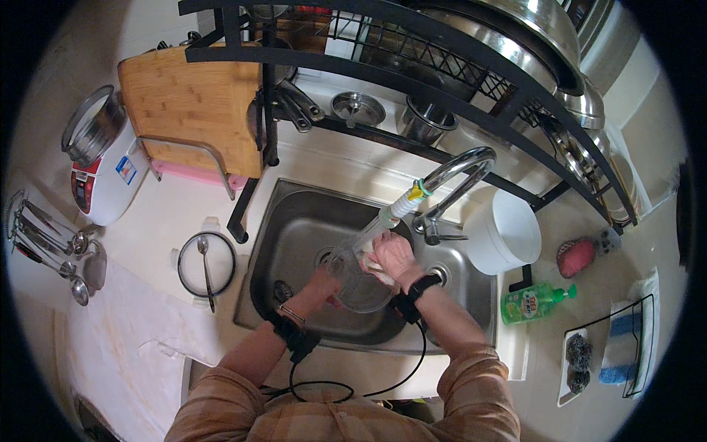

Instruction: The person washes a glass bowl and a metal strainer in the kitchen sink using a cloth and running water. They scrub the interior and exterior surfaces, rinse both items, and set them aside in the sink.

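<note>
Both my hands are over the larger basin of a stainless steel sink point(287, 232). My right hand point(395, 257) grips a light-coloured cloth point(371, 264). My left hand point(317, 290) is at a clear round dish or lid point(362, 295), whose rim shows between my hands; blur and water hide its exact shape and my left fingertips. Water point(359, 243) runs from the white spout extension point(399, 211) of the chrome faucet point(461, 166) onto it. A dark scouring pad or strainer point(283, 290) lies in the basin, left of my left hand.
A white plastic tub point(500, 235) and a green soap bottle point(530, 304) stand right of the sink. Leftward are a glass lid point(206, 265) with a spoon point(205, 271), a bamboo cutting board point(190, 105) and a rice cooker point(107, 182). A black dish rack point(353, 61) spans behind the sink.
</note>
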Tool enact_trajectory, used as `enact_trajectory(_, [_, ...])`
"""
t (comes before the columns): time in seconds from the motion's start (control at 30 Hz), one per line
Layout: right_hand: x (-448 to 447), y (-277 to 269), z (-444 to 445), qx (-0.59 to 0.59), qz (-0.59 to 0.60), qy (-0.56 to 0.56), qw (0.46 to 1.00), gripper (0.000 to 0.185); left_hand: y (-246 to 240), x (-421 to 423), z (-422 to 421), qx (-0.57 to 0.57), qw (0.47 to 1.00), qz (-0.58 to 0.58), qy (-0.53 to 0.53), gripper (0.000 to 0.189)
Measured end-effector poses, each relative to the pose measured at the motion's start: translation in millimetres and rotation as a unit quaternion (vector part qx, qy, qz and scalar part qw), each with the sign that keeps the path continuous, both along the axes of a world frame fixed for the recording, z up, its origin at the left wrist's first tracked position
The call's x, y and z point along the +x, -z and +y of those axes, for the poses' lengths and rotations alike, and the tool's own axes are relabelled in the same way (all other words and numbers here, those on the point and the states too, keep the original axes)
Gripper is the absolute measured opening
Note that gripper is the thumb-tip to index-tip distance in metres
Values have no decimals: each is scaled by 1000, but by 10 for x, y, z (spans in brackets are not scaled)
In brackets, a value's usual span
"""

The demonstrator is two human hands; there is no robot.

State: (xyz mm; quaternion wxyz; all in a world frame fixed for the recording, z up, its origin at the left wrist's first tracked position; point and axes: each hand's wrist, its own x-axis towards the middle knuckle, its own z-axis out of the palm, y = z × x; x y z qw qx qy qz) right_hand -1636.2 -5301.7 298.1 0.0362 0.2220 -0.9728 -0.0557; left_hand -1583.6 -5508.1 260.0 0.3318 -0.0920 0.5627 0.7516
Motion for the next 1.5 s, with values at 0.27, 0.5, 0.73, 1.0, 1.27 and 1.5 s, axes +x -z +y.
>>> enact_trajectory(0.27, [-60, -145, -125, 11, -55, -18, 998, 35, -212, -157, -63, -73, 992, 6, 106, 41])
enact_trajectory(0.5, [3, -45, 136, -187, -179, 60, 964, 50, -46, -125, -51, -94, 978, 159, 97, 36])
enact_trajectory(0.73, [49, -66, 12, -75, -32, -53, 995, 47, 426, -247, -78, -119, 989, -4, 82, 29])
enact_trajectory(1.0, [-130, -18, -244, 17, -77, -11, 997, 37, 514, -72, 118, -86, 992, -33, 85, 24])
enact_trajectory(1.27, [159, 278, 10, -280, -97, 238, 925, 36, 227, -36, 91, -54, 998, 6, -35, 30])
enact_trajectory(1.5, [290, 808, 219, -361, -90, 289, 882, 24, 336, -29, 61, -116, 991, 31, -55, 41])
